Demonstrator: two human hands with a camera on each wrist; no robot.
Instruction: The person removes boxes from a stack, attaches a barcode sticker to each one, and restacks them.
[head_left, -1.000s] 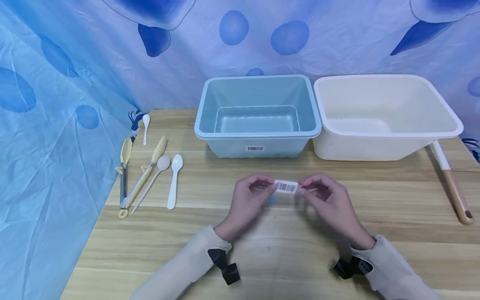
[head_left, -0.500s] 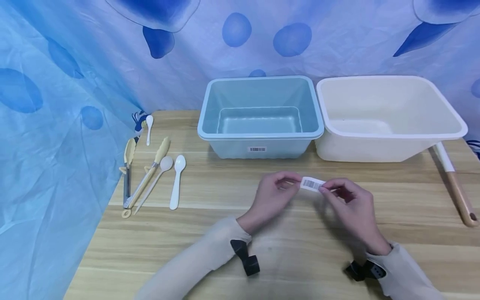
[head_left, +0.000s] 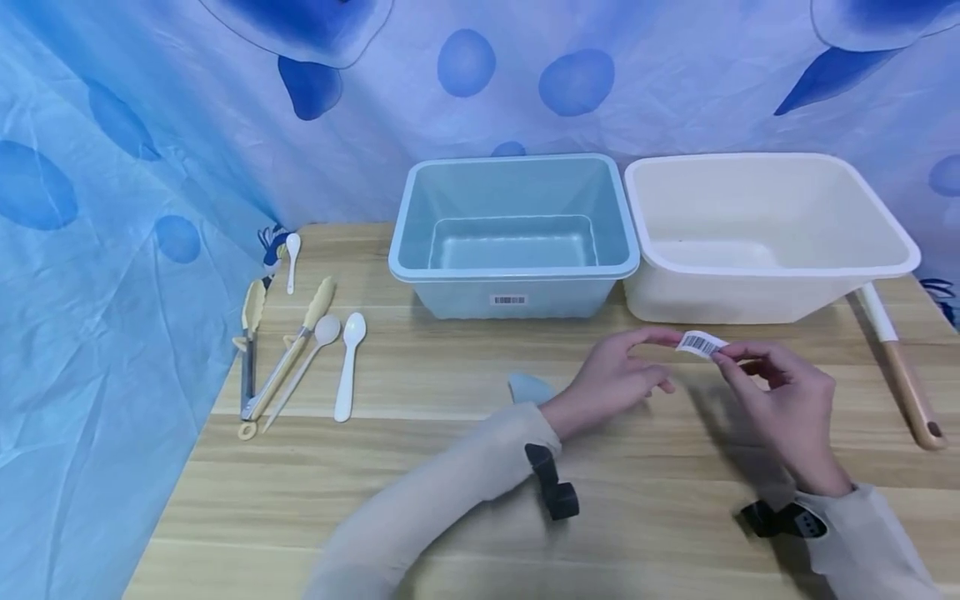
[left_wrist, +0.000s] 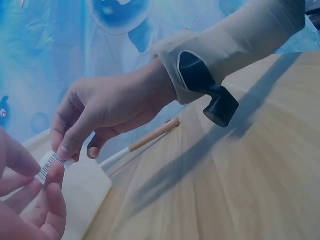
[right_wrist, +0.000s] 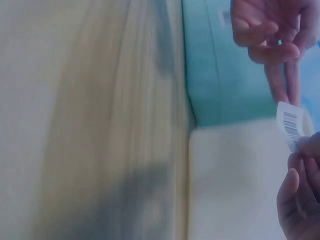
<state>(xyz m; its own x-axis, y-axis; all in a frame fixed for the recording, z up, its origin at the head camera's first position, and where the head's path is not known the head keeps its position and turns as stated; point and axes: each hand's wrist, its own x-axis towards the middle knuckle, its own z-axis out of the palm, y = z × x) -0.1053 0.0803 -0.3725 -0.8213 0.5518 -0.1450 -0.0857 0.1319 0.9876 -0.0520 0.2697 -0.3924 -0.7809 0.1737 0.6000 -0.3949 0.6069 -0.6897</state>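
A small white barcode sticker (head_left: 701,343) is held in the air in front of the white basin (head_left: 772,296). My right hand (head_left: 787,408) pinches its right end between thumb and fingertips. My left hand (head_left: 615,379) reaches to the sticker's other end, index fingertip right at its edge, with the thumb well apart below. In the right wrist view the sticker (right_wrist: 290,125) curves slightly, the left fingers (right_wrist: 281,82) straight at its tip. By the left wrist a pale blue scrap (head_left: 528,387) lies on the table, partly covered by the arm.
Left of the white basin stands a light blue basin (head_left: 457,296) bearing a barcode sticker. Tongs (head_left: 288,367), a small spoon (head_left: 292,262) and two longer spoons, one white (head_left: 349,367), lie at the table's left. A wooden-handled utensil (head_left: 907,383) lies at the right.
Both hands have moved right with the sticker, to before the white basin. The left thumb has come away from the sticker. The pale blue scrap now shows more fully behind the left wrist.
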